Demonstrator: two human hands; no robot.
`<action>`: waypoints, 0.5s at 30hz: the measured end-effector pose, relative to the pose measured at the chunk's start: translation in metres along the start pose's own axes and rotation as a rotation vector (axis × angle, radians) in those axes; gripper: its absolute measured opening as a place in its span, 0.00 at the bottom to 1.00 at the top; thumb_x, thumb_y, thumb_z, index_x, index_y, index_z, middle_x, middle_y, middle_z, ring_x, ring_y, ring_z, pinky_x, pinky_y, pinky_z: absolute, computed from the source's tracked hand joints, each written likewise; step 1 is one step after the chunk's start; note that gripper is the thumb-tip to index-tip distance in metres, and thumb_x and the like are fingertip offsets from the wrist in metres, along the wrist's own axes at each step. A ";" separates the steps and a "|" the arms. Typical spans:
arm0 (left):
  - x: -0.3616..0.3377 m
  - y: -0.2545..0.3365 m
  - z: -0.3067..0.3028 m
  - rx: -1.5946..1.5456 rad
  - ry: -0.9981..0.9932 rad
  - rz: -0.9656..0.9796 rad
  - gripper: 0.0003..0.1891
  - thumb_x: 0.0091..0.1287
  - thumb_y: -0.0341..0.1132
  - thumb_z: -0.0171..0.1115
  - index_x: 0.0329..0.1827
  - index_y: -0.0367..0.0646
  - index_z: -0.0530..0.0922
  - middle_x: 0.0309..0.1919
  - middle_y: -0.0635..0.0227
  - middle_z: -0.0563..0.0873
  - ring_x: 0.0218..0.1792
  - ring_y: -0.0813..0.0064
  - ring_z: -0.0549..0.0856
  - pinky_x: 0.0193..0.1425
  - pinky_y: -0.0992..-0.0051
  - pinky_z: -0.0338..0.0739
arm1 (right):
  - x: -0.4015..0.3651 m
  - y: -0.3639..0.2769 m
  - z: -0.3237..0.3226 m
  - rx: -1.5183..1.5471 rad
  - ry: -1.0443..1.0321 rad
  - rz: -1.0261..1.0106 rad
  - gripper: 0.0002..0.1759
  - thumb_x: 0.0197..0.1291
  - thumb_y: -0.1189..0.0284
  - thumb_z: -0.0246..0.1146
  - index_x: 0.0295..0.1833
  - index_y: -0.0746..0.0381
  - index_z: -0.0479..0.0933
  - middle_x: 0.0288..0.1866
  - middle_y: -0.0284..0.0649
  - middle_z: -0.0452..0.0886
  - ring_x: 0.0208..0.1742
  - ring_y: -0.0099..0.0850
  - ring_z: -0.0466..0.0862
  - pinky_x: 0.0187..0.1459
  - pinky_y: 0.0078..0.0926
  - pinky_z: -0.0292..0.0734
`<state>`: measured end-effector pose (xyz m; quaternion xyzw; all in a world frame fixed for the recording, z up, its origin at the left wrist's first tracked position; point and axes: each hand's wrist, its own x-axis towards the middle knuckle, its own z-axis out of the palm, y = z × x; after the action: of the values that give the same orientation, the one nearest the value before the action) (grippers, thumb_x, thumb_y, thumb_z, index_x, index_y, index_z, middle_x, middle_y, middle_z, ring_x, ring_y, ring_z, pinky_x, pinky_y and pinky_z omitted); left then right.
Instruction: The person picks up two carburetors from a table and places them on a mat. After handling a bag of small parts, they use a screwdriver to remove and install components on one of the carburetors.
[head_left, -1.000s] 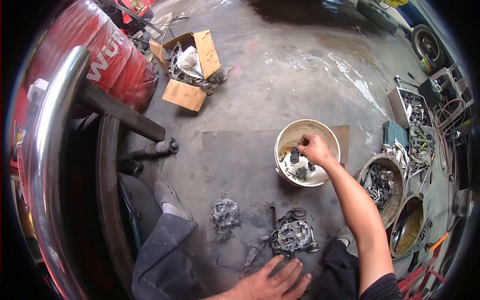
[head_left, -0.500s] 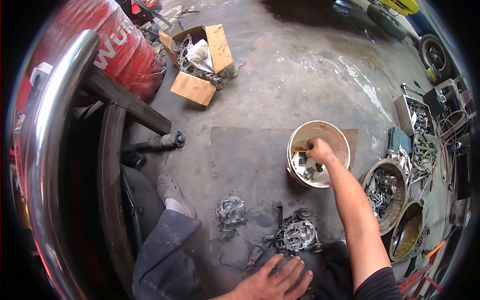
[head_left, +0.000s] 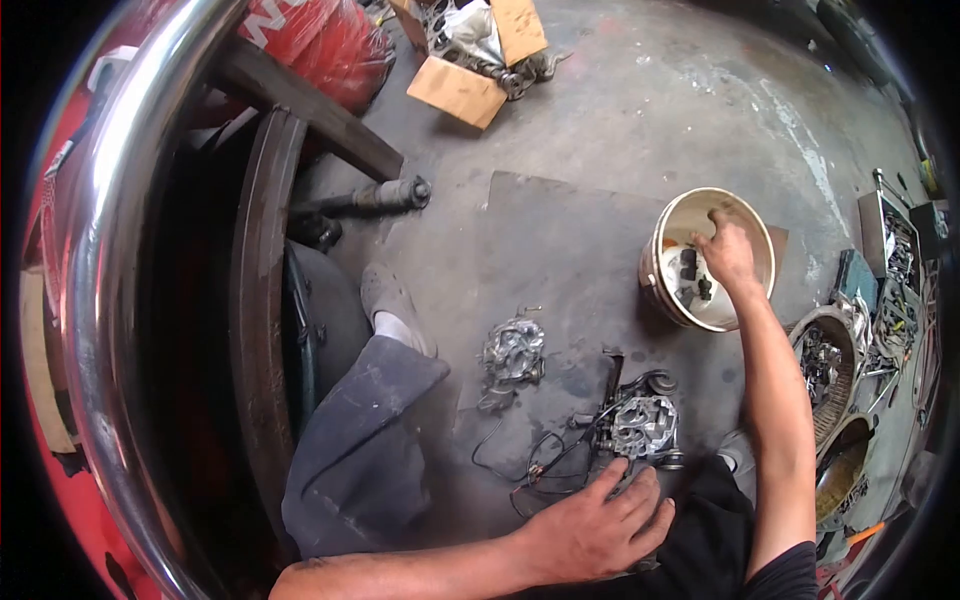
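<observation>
My right hand [head_left: 727, 254] reaches into a white bucket [head_left: 668, 228] that holds several small dark metal parts; whether its fingers grip anything I cannot tell. My left hand [head_left: 598, 525] rests flat on the floor with spread fingers, just below a grey carburetor body [head_left: 644, 424] with wires trailing from it. A second, smaller carburetor piece [head_left: 514, 352] lies to the left on a dark mat [head_left: 560, 240].
A chrome bar [head_left: 110, 250] and a dark wheel rim [head_left: 262, 300] fill the left side. A shock absorber [head_left: 370, 198] lies on the concrete. An open cardboard box [head_left: 470, 50] of parts sits at the top. Round pans [head_left: 830, 370] and tool trays [head_left: 890, 250] crowd the right.
The view has shifted so everything sits higher and further right. My right hand has gone deeper into the bucket. My left hand stays flat on the floor.
</observation>
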<state>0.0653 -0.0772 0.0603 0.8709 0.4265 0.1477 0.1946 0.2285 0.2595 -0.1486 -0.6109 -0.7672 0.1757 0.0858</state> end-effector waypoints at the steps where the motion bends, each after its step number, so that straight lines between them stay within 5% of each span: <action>1: -0.001 0.002 0.001 -0.013 -0.031 0.004 0.23 0.68 0.42 0.54 0.61 0.39 0.78 0.55 0.53 0.85 0.60 0.57 0.82 0.65 0.51 0.75 | -0.010 -0.021 -0.015 0.063 -0.006 -0.037 0.28 0.62 0.63 0.71 0.65 0.65 0.78 0.48 0.60 0.87 0.53 0.53 0.87 0.55 0.48 0.81; 5: -0.008 0.001 0.004 -0.055 -0.050 -0.021 0.22 0.68 0.42 0.56 0.57 0.35 0.80 0.46 0.54 0.85 0.56 0.56 0.81 0.63 0.50 0.76 | -0.096 -0.110 -0.048 0.431 0.128 -0.369 0.16 0.65 0.73 0.67 0.57 0.63 0.81 0.36 0.48 0.86 0.35 0.40 0.88 0.41 0.35 0.84; 9: -0.012 -0.001 0.007 -0.018 -0.087 -0.052 0.21 0.68 0.42 0.56 0.56 0.35 0.80 0.46 0.54 0.85 0.54 0.56 0.82 0.63 0.50 0.76 | -0.165 -0.132 0.028 0.514 -0.368 -0.283 0.14 0.64 0.67 0.68 0.53 0.59 0.83 0.43 0.45 0.88 0.41 0.42 0.89 0.46 0.39 0.86; 15: -0.008 0.001 -0.002 -0.034 -0.110 -0.106 0.18 0.69 0.39 0.54 0.56 0.37 0.79 0.48 0.53 0.84 0.57 0.56 0.81 0.67 0.47 0.71 | -0.187 -0.148 0.104 0.351 -0.471 -0.279 0.17 0.68 0.62 0.61 0.57 0.55 0.83 0.50 0.44 0.88 0.49 0.47 0.88 0.53 0.45 0.83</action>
<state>0.0600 -0.0840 0.0621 0.8505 0.4578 0.0963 0.2402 0.1028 0.0334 -0.1739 -0.4183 -0.8003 0.4282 0.0334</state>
